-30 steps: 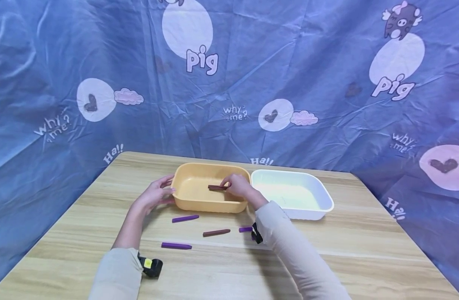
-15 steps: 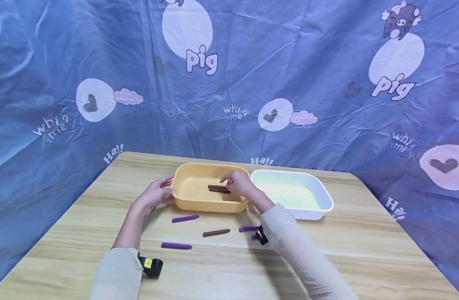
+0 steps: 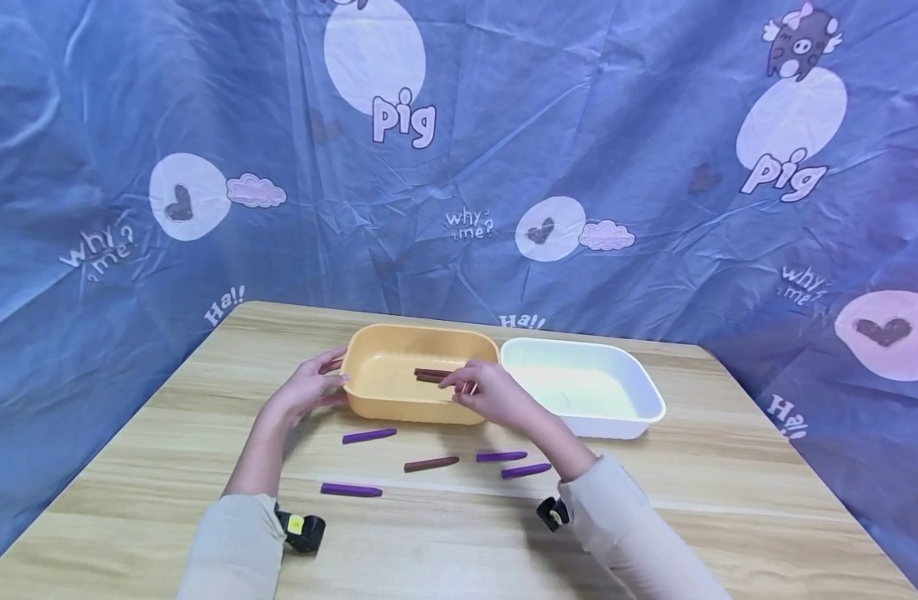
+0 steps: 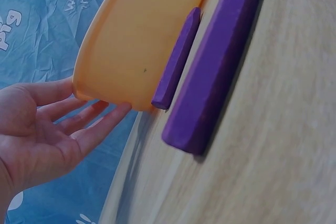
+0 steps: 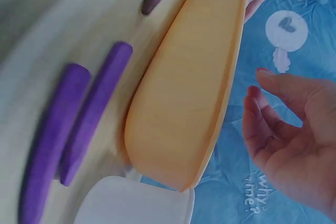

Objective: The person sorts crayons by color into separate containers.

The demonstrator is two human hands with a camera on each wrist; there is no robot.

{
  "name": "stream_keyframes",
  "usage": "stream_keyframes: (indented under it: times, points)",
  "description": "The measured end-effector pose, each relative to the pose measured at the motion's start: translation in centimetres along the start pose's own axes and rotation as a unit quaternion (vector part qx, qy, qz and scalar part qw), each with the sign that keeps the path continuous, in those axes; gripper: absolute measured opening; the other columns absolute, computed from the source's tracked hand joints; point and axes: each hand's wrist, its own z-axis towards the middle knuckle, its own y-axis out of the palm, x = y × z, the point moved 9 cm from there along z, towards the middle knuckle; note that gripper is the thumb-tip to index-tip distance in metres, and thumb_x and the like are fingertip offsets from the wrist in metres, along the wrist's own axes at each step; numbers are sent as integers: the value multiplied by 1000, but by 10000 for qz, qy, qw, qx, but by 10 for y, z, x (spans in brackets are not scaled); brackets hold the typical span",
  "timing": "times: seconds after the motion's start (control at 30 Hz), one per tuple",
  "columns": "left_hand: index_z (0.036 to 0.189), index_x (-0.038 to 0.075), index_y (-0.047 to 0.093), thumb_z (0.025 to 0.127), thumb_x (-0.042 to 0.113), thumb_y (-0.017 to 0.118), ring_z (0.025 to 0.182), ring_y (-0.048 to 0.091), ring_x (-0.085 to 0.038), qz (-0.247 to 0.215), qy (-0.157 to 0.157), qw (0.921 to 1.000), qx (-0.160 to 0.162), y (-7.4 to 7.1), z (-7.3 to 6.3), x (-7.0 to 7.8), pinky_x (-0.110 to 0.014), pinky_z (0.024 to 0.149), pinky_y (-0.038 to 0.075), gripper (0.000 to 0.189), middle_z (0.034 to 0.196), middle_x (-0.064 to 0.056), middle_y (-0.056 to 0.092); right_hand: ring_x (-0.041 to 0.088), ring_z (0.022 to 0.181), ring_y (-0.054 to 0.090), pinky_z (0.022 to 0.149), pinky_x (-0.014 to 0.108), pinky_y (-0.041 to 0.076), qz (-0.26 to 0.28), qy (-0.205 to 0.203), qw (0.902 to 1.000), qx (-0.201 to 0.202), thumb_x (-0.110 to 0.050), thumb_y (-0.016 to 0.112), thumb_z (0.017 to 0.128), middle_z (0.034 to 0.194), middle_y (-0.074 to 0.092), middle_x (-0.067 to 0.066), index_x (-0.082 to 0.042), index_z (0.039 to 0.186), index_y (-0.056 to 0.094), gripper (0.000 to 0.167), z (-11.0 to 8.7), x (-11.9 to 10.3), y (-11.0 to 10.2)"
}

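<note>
Two brown crayons (image 3: 430,375) lie side by side on the floor of an orange plastic bin (image 3: 417,412). My left hand (image 3: 305,390) rests against the bin's left end, its thumb at the rim and its spread, nearly straight fingers along the outer wall. Over the bin's right front part is my right hand (image 3: 490,393), fingers loosely bent with nothing between them; the right wrist view shows thumb and fingertips apart, above the rim. In front of the bin, a brown crayon (image 3: 432,464) and several purple crayons (image 3: 369,436) lie on the table.
A white plastic bin (image 3: 612,425) stands at the orange bin's right end, with no crayon visible inside. Both bins are near the back edge of the wooden table (image 3: 443,542). Behind hangs a blue printed cloth (image 3: 398,217).
My right hand has let go of the brown crayons in the orange bin and drawn back toward the near right. Its arm now uncovers two purple crayons. My left hand stays put.
</note>
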Motion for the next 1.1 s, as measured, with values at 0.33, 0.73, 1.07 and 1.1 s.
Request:
stream_keyframes:
  times: [0.33, 0.73, 1.07, 1.1]
  points:
    - [144, -5, 8, 91, -8, 41, 124, 30, -46, 62, 31, 10000, -12, 0, 0, 0, -46, 91, 41, 62, 143, -31, 15, 6, 71, 55, 61, 20, 47, 376, -89, 9979, -529, 2, 65, 79, 86, 64, 2, -8, 100, 70, 23, -32, -10, 22]
    - [144, -5, 8, 91, -8, 41, 125, 27, -47, -19, 28, 10000, -15, -2, -1, 0, -46, 91, 41, 62, 143, -31, 14, 3, 75, 56, 65, 19, 47, 1031, 52, 9882, -1135, 3, 66, 80, 83, 62, 2, -5, 98, 69, 20, -41, -5, 54]
    - [144, -5, 7, 92, -8, 41, 125, 28, -47, -23, -7, 10000, -17, -2, -1, 0, -46, 91, 41, 62, 144, -31, 14, 4, 75, 57, 67, 18, 46, 757, -6, 9867, -1439, 1, 68, 77, 83, 63, 1, -8, 99, 69, 24, -38, -1, 62]
    - [144, -4, 8, 92, -8, 41, 125, 28, -47, -25, -12, 10000, -15, -2, -1, 0, -46, 91, 41, 62, 144, -31, 14, 5, 75, 56, 67, 18, 46, 724, -7, 9862, -1492, 0, 68, 77, 83, 62, 0, -9, 99, 69, 24, -38, -1, 64]
